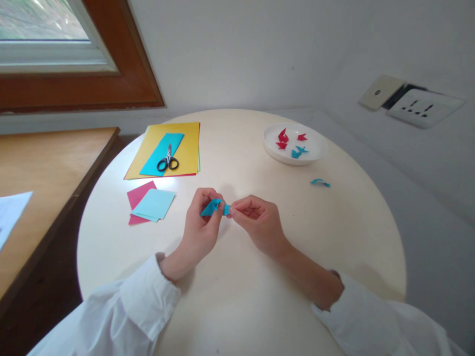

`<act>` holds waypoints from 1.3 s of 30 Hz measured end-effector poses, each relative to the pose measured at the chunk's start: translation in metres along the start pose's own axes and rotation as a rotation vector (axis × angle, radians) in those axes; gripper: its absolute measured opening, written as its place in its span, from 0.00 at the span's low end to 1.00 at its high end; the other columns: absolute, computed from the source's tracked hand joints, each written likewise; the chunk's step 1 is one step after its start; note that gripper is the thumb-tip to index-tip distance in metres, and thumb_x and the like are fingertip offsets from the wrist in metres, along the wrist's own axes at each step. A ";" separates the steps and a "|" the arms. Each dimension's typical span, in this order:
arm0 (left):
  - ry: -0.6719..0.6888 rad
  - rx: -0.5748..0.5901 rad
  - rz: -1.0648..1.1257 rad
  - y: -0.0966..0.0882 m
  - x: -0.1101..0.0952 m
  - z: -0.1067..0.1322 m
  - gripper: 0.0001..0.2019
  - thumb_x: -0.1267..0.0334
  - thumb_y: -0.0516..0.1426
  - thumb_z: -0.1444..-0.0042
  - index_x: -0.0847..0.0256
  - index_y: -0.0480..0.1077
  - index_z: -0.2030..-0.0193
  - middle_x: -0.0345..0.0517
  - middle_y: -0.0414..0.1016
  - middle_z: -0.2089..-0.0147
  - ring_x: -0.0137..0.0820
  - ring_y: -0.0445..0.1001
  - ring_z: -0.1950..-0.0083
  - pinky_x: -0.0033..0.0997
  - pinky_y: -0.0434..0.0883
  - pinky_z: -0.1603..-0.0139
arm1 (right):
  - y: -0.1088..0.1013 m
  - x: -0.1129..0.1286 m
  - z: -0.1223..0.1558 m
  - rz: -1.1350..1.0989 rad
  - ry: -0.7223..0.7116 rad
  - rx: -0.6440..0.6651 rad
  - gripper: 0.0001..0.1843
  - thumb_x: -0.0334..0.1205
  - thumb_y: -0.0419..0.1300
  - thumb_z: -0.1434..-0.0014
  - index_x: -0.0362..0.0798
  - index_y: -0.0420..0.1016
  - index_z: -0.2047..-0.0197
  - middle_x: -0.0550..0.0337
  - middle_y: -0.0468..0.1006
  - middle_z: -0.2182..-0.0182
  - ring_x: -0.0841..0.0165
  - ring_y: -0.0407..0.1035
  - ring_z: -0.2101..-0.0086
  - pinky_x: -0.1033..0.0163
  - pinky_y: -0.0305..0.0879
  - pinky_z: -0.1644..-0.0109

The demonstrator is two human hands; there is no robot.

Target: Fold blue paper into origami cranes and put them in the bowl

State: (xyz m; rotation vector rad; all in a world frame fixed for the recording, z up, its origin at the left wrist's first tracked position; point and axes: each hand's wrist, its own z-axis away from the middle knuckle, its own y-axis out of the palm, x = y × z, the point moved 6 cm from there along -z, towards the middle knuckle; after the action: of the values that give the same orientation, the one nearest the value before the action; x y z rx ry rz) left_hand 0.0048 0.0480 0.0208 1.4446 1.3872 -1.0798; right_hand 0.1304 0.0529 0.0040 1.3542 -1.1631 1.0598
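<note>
A small piece of folded blue paper (211, 207) is held between both hands above the middle of the round table. My left hand (201, 220) grips its body, thumb on top and fingers curled behind. At the paper's right end, my right hand (261, 222) pinches the tip between thumb and forefinger. Part of the paper is hidden behind the fingers. Beyond and to the right stands a white plate (267, 146) with several small folded red paper pieces (282, 138) and blue ones (299, 152). A curled blue paper strip (320, 183) lies in front of the plate.
Yellow sheets (189, 153) lie at the back left, topped by a blue paper strip (152, 160) and black-handled scissors (168, 160). Nearer are light blue squares (156, 203) over pink squares (139, 195). The white round table (237, 296) stands near a wall and a wooden desk (44, 163).
</note>
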 end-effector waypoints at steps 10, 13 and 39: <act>-0.010 -0.029 -0.022 0.000 0.001 0.000 0.08 0.63 0.57 0.45 0.57 0.59 0.66 0.38 0.67 0.72 0.26 0.70 0.70 0.25 0.69 0.70 | 0.000 -0.002 -0.001 0.013 0.019 -0.021 0.08 0.39 0.66 0.58 0.47 0.72 0.79 0.61 0.77 0.79 0.70 0.70 0.75 0.63 0.69 0.68; -0.020 -0.035 -0.025 0.000 0.002 0.000 0.07 0.65 0.56 0.45 0.58 0.59 0.66 0.37 0.67 0.71 0.25 0.70 0.71 0.24 0.68 0.70 | 0.000 -0.003 -0.002 0.012 0.034 -0.018 0.08 0.40 0.67 0.59 0.47 0.73 0.79 0.60 0.77 0.79 0.70 0.70 0.75 0.62 0.69 0.68; -0.018 -0.119 -0.101 -0.005 0.005 0.000 0.07 0.69 0.55 0.48 0.57 0.59 0.66 0.38 0.67 0.69 0.25 0.69 0.69 0.25 0.69 0.68 | 0.003 -0.012 -0.006 -0.068 0.059 0.035 0.16 0.47 0.68 0.59 0.49 0.66 0.77 0.64 0.74 0.78 0.69 0.72 0.73 0.61 0.70 0.64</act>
State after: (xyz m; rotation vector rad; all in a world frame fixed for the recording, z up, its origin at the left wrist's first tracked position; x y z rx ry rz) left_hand 0.0004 0.0498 0.0162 1.2885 1.4990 -1.0522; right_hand 0.1255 0.0595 -0.0064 1.3712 -1.0529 1.0683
